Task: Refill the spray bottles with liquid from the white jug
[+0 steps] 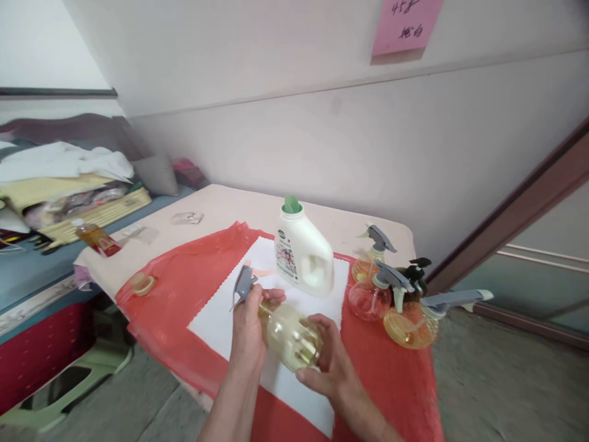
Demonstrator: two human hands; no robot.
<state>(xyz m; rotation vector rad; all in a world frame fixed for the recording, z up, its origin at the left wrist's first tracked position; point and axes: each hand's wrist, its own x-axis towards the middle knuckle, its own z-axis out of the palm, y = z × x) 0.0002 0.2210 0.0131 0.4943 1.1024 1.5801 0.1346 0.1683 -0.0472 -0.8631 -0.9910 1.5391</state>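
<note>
A clear yellowish spray bottle (294, 337) with a grey trigger head (243, 283) lies tilted on its side between my two hands, above a white sheet (216, 320). My left hand (250, 319) is closed round its neck, just below the trigger head. The fingers and thumb of my right hand (332, 362) grip the rounded base end. Just beyond my hands a white plastic jug (317, 245) with a handle stands upright on the sheet; something green (291, 204) shows at its mouth.
Right of the sheet stand a pink spray bottle (368, 302), an amber spray bottle (409, 329), a yellow one (363, 267) and a dark green one (419, 274). Red plastic (175, 307) covers the table's front, with a cap (142, 283) on it. A drink bottle (97, 238) lies at the left edge.
</note>
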